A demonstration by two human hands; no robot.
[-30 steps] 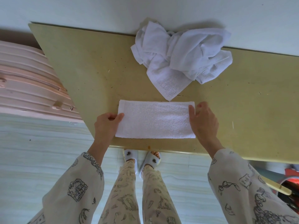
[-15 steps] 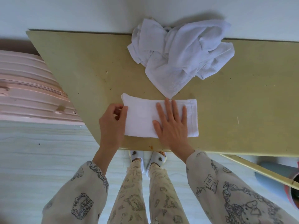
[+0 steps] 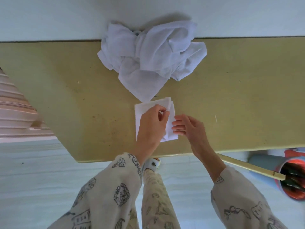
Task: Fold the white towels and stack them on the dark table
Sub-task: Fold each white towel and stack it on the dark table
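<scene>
**Two hands on a small folded towel**

A small white folded towel [image 3: 145, 107], soft and a bit fuzzy, lies flat on the smooth yellow-green table top [image 3: 66, 90]. It is shaped almost like a square, with thick layered edges on its far corner.

The left hand [image 3: 151, 125] lies on top of this towel. Its thumb and first finger pinch a bit of the cloth near the towel's right side. The other fingers are curled in.

The right hand [image 3: 189, 128] is just beside the left hand, at the right edge of the towel. Its fingers [image 3: 177, 128] are held close together and a little bent, and their tips touch the towel's edge. I cannot tell if they pinch the cloth or only touch it.

Past both hands, farther from the person, sits a big crumpled heap of white towels [image 3: 151, 57]. It is puffy and full of wrinkles, with one flat pointed corner hanging down toward the folded towel and nearly touching it. The heap leans against the pale wall [image 3: 66, 17] at the far edge of the table.

Both arms wear loose cream sleeves with drawn pictures [image 3: 118, 192] on them. Left of the left hand, well apart, is a pink ribbed hard suitcase [image 3: 14, 116]. Right of the right hand, below the table, is a round red bucket [image 3: 290, 179] with a thin yellow stick [image 3: 250, 167] in it.
</scene>
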